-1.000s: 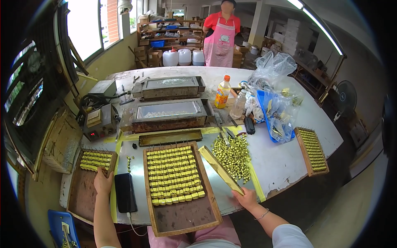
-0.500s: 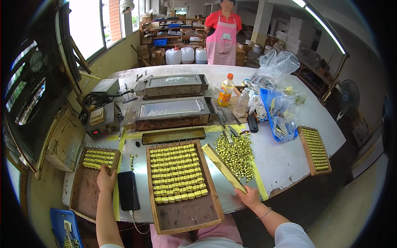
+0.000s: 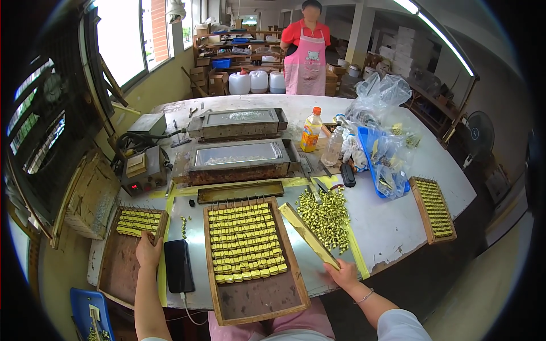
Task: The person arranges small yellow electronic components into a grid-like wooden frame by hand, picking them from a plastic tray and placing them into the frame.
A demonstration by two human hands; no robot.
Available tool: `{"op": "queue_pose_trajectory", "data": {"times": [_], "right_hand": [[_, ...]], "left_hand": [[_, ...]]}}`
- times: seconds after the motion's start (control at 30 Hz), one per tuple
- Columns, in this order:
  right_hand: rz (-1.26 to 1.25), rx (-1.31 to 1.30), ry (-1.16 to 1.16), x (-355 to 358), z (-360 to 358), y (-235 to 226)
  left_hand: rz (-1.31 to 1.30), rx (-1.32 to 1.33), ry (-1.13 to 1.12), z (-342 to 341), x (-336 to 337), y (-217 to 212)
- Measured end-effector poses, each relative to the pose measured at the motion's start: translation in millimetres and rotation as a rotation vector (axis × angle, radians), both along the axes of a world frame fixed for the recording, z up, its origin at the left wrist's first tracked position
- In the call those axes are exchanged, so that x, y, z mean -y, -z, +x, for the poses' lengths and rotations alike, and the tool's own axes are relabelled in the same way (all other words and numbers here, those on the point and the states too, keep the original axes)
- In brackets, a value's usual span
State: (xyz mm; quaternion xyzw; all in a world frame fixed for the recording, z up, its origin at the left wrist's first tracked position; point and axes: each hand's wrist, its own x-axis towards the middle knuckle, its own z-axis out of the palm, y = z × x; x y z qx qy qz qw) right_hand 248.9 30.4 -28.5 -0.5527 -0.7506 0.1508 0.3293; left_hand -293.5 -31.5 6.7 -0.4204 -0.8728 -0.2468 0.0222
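My left hand (image 3: 148, 250) reaches into a shallow wooden tray (image 3: 120, 271) at the left, fingers closed at the right end of the lowest yellow strip (image 3: 132, 232); the fingertips are partly hidden. My right hand (image 3: 343, 274) grips the near end of a long flat bar with a yellow face (image 3: 307, 233), which slants up and left over the tabletop. Between my hands, a larger wooden tray (image 3: 256, 307) rests partly over my lap, holding several rows of yellow-faced strips (image 3: 242, 238) with thin wires at the far end. Beside the bar lies a heap of small shiny gold-coloured pieces (image 3: 327, 219).
A black phone (image 3: 178, 265) with a white cable lies between the trays. Two metal heating boxes (image 3: 239, 156) stand farther back. A drink bottle (image 3: 311, 131), a blue tray (image 3: 371, 162) with plastic bags and another filled wooden tray (image 3: 433, 209) are rightward. A person (image 3: 306, 54) stands beyond the table.
The whole view has shifted slightly, with the table a little lower in the picture. Both hands keep nearly the same places on the strip and the bar.
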Motion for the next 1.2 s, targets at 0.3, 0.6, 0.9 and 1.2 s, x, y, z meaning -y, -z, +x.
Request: {"op": "queue_pose_trajectory", "data": {"times": [0.3, 0.6, 0.9, 1.2], "right_hand": [[0.025, 0.035, -0.010, 3, 2, -8], [-0.026, -0.022, -0.006, 1, 2, -3], [-0.022, -0.005, -0.003, 1, 7, -2], [-0.015, -0.023, -0.014, -1, 12, -2]], "left_hand": [[-0.002, 0.023, -0.006, 2, 1, -1], [-0.019, 0.022, -0.012, 4, 0, -5], [-0.018, 0.023, -0.012, 7, 1, -7], [-0.013, 0.019, -0.012, 10, -1, -5]]}}
